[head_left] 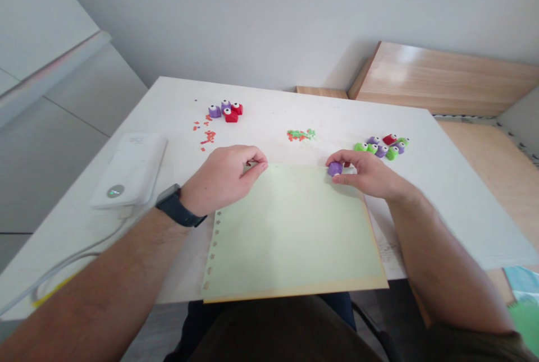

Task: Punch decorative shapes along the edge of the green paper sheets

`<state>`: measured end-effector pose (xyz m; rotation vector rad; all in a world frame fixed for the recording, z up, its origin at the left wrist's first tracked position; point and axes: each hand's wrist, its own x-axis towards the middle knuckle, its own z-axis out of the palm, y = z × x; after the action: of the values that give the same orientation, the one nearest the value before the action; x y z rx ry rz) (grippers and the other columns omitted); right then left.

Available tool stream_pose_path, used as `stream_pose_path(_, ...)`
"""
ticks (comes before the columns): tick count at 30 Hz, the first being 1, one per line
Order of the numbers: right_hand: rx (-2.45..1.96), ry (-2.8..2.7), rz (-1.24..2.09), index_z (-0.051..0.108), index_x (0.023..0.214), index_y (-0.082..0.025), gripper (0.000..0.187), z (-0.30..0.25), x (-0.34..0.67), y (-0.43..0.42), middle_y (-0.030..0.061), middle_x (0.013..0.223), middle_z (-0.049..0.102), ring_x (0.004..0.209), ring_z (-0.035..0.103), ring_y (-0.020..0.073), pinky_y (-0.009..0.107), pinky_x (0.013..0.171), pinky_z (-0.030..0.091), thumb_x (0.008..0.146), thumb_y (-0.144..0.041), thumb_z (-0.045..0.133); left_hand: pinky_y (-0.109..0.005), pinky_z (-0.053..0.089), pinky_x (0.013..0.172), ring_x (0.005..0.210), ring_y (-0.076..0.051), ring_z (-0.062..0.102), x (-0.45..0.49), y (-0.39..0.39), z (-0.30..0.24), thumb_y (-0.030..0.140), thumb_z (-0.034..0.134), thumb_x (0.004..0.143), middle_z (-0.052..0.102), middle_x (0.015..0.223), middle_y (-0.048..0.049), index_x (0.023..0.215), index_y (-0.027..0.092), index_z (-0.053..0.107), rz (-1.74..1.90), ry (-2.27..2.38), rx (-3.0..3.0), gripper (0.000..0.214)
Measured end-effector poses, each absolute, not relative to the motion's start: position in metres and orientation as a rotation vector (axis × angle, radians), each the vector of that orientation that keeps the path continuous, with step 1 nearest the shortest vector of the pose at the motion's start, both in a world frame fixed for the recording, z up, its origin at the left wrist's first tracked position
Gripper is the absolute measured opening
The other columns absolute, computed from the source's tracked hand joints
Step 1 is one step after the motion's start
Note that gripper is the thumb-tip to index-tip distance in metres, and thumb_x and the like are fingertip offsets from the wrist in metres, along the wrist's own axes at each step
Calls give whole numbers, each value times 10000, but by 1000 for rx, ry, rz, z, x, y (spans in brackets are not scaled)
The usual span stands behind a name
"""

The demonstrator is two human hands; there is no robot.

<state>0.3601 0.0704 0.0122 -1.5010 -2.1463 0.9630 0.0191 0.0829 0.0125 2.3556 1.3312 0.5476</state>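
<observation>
the right hand (pixel 364 172) pinches a purple piece (pixel 334 169) at the far edge of the pale green paper (pixel 290 227), near its right corner. the left hand (pixel 221 177) presses thumb and forefinger together along that edge, further left; whether they grip anything, i cannot tell.

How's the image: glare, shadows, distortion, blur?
Head view: glare on the wooden panel; soft shadow on the paper below the right hand. Also head view: wide-angle stretch toward the edges; lettering on the white device too soft to read.
</observation>
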Motion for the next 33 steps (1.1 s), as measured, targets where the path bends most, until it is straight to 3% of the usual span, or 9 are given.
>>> stream_pose_path(33, -1512, -2155, 953, 734, 1040, -248, 245, 11, 359, 69, 31, 984, 768, 934, 666, 250, 422, 923, 520, 804, -315, 740, -299, 462, 774, 828, -172, 678, 20, 82, 11, 394, 534, 968, 773, 967, 7, 946, 235, 715, 547, 1347, 2333, 242)
